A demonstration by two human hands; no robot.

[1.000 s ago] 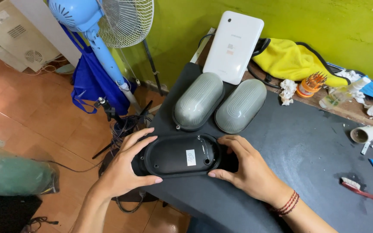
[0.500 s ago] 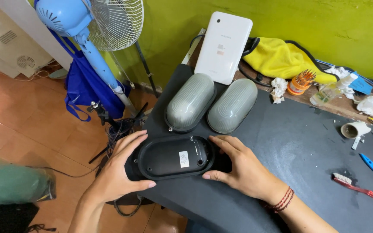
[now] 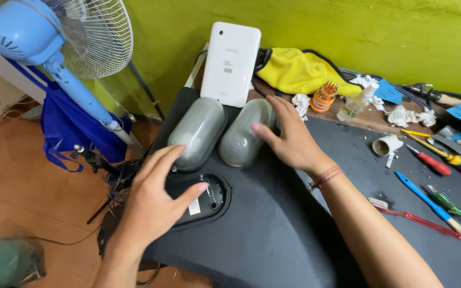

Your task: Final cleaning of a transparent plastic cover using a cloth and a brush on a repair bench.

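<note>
A black oval lamp base (image 3: 208,201) lies near the front left edge of the dark table (image 3: 273,229). My left hand (image 3: 153,200) rests flat on it with fingers spread, covering most of it. Two oval frosted lamp covers lie side by side behind it: the left cover (image 3: 197,130) and the right cover (image 3: 246,133). My right hand (image 3: 289,136) hovers open beside the right cover, fingertips at its right edge. A white tablet (image 3: 230,63) leans upright against the green wall behind the covers.
A blue standing fan (image 3: 54,48) stands left of the table. A yellow cloth (image 3: 300,72), an orange bit holder (image 3: 324,96), crumpled tissues and a white lamp socket (image 3: 388,145) lie at the back. Screwdrivers (image 3: 428,200) and a red toothbrush (image 3: 417,218) lie at the right.
My right hand has let go of the black base and moved up to the right cover. My left hand has shifted from gripping the base's end to lying flat on top.
</note>
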